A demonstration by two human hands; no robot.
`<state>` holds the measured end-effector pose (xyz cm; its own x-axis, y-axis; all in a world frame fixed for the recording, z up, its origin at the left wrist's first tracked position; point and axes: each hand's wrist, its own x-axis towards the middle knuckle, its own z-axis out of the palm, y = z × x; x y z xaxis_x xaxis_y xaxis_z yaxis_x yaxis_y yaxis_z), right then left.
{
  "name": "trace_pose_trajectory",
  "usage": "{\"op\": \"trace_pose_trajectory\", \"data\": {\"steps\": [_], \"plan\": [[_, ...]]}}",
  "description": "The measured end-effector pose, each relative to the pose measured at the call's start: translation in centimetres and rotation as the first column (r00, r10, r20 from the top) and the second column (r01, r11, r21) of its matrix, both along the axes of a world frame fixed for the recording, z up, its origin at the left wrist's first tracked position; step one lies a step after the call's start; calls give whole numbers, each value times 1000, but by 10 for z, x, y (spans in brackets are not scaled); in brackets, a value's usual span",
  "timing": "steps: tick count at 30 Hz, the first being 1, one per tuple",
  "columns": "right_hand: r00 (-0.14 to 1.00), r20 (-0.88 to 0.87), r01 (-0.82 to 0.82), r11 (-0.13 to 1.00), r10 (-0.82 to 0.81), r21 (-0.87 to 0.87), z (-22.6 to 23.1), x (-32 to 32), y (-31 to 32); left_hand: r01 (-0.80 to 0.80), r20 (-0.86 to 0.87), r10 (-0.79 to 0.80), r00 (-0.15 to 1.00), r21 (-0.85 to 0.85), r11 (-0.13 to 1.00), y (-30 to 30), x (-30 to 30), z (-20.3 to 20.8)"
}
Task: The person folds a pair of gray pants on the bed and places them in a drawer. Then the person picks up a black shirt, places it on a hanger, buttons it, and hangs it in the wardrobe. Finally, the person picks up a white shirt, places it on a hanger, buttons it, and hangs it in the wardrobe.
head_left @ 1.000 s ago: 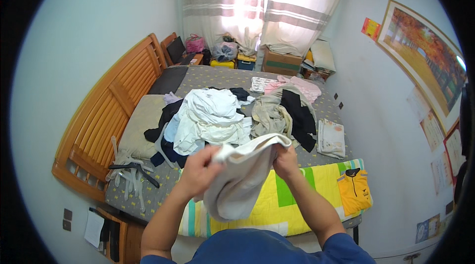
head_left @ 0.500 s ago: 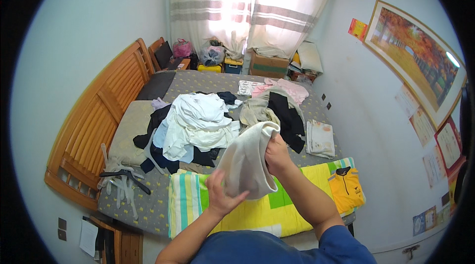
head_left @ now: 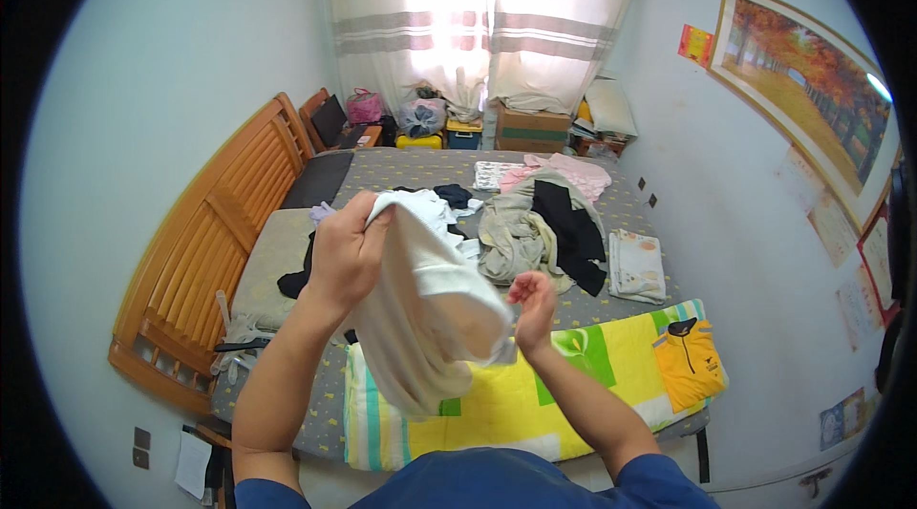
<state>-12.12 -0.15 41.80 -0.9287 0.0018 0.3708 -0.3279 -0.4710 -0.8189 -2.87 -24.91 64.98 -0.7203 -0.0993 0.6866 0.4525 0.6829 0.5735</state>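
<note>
cream cloth, a soft garment [head_left: 425, 308], hangs in front of us at the middle of the view, over the near edge of the bed [head_left: 630, 213]. our left hand [head_left: 349, 251] has its fingers clamped on the garment's upper edge at about ten o'clock from the cloth's middle, lifting it so the rest droops down toward six o'clock. our right hand [head_left: 533, 304] sits at three o'clock of the garment, fingers loosely curled and apart, the fingertips just beside the cloth's lower fold; we cannot tell whether they touch it. below the garment lies a yellow, green and white striped blanket [head_left: 535, 394] across the foot of the bed, with a folded orange jacket [head_left: 690, 361] at its three o'clock end. farther off, toward twelve o'clock, a heap of beige and black clothes [head_left: 540, 227] rests on the grey sheet, and a folded pale towel [head_left: 637, 265] lies at its four o'clock. the wooden headboard [head_left: 215, 251] runs along nine o'clock.
</note>
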Motion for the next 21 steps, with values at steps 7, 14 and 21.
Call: {"op": "trace_pose_trajectory", "data": {"steps": [7, 14, 21], "plan": [[861, -507, 375, 624, 40, 686, -74, 120, -61, -138, -6, 142, 990, -277, 951, 14, 13, 52], [842, -530, 334, 674, 100, 659, -45, 104, -109, -333, -22, 350, 936, -373, 866, 1, 39, 83], [974, -127, -111, 887, 186, 448, -101, 90, -110, -385, 21, 405, 914, -270, 883, -19, 67, 95]]}}
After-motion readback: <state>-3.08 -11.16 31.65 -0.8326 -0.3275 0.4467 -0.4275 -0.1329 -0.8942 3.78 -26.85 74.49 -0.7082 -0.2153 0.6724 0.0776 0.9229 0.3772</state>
